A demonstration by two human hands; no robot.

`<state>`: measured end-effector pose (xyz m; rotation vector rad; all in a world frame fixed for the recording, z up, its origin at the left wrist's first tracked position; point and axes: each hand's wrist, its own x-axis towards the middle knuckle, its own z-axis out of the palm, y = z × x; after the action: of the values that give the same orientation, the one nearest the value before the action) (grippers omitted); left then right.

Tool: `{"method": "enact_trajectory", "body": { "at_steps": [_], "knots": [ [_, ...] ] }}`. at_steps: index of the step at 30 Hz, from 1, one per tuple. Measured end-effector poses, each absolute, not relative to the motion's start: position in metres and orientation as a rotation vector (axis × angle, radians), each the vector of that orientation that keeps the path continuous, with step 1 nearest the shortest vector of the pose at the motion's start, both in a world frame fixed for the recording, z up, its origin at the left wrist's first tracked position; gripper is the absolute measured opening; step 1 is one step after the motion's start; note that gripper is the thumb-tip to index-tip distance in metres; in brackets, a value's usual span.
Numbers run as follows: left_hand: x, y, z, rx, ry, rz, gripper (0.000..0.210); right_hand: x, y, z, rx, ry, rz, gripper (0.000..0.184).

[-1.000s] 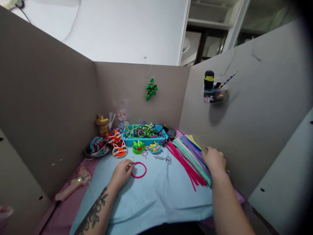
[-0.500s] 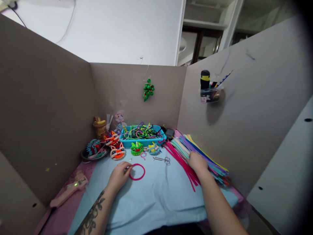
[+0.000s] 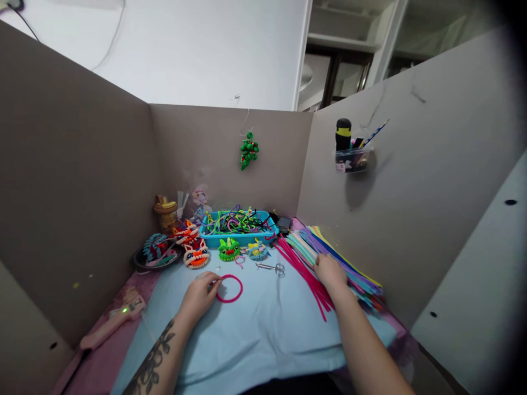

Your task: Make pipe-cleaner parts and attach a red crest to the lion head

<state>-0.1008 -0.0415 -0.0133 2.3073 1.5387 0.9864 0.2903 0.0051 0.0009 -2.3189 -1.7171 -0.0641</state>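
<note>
My left hand (image 3: 202,293) pinches the left side of a crimson pipe-cleaner ring (image 3: 241,289), which is held just over the light blue cloth (image 3: 247,340). On the right, my right hand (image 3: 330,272) is down on a fanned bundle of coloured pipe cleaners (image 3: 307,246). Its fingers curl in among the strands, and the fingertips are mostly hidden. Loose crimson pipe cleaners (image 3: 302,274) lie along the left side of that bundle, beside my right hand. Scissors (image 3: 272,267) rest on the cloth between the two hands.
A blue tray (image 3: 230,240) of tangled pipe cleaners stands at the back. In front sit a green animal head (image 3: 229,249), a blue-yellow one (image 3: 257,250) and an orange-white one (image 3: 196,255). A dark bowl (image 3: 142,263) and a pink glue gun (image 3: 113,323) are left. Panels surround the table.
The whole view has shifted slightly to the left. Both hands keep nearly the same places, the left on the ring and the right in the bundle.
</note>
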Motion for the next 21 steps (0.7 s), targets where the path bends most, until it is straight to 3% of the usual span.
{"method": "enact_trajectory", "body": {
  "at_steps": [21],
  "knots": [
    [-0.102, -0.041, -0.014, 2.306, 1.543, 0.939, 0.026, 0.285, 0.002, 0.001, -2.317, -1.748, -0.034, 0.019]
  ]
}}
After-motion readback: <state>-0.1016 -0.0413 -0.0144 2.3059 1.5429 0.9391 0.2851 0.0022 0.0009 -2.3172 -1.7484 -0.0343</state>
